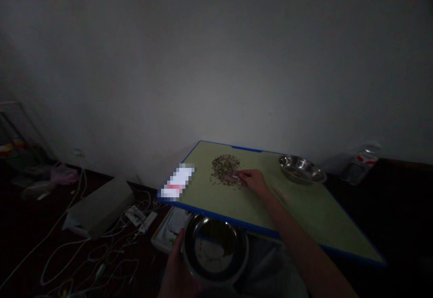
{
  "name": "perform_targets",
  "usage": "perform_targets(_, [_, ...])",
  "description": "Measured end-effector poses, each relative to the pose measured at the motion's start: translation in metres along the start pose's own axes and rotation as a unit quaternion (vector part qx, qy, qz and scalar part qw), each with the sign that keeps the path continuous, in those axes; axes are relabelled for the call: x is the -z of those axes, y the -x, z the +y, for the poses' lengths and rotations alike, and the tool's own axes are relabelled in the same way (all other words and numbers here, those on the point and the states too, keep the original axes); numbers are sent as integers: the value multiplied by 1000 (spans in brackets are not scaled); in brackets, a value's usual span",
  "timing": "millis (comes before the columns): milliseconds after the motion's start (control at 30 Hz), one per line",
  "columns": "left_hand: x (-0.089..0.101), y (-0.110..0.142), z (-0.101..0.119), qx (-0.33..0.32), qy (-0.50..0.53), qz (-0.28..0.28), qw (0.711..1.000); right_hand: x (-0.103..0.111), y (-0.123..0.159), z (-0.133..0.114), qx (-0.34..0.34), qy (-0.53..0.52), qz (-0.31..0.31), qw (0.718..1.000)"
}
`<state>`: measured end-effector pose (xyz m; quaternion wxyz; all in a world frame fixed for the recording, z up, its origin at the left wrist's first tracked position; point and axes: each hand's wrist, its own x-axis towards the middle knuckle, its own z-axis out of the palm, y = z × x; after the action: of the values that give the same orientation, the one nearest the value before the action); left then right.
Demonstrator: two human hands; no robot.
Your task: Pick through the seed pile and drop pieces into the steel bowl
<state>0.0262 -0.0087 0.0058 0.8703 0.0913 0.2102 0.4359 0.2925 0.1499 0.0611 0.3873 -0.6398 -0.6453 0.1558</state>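
A spread of small dark grains lies on a pale green table with a blue rim. At the right edge of the grains my right hand is closed, fingers pinched together. A small translucent, whitish-pink piece shows at its fingertips, too blurred to name. Below the table's front edge, my left hand is wrapped round the left side of a round metal bowl. The bowl's opening faces up, and a few small specks show inside.
A second metal bowl stands at the table's right side, with something small in it. A pixelated bright panel lies at the left edge. On the floor are a box, tangled cables and a power strip. A plastic bottle stands right.
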Motion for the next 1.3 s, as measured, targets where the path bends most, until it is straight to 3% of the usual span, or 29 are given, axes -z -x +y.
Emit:
perform_targets(267, [-3, -1, 5, 66, 45, -37, 996, -3, 0, 3, -9, -35, -25, 999])
perform_targets(1300, [-5, -1, 7, 87, 78, -59, 991, 1, 5, -6, -11, -48, -73, 996])
